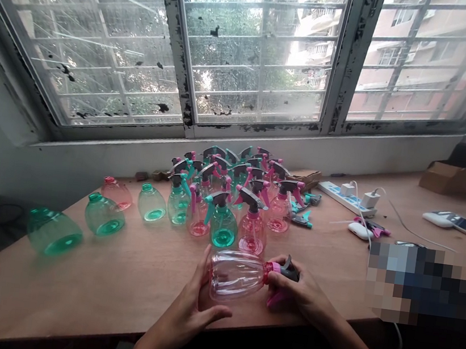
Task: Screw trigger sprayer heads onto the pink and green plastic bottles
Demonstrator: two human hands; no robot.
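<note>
A clear pink spray bottle lies sideways just above the wooden table, held between both hands. My left hand is wrapped around its base. My right hand grips the grey and pink trigger head at the bottle's neck. Behind it stands a cluster of several assembled pink and green spray bottles.
Several capless bottles, green and pink, lie at the left. Loose trigger heads lie by the cluster. A power strip with chargers, a white mouse, a cardboard box and a blurred patch sit right. Barred windows run behind.
</note>
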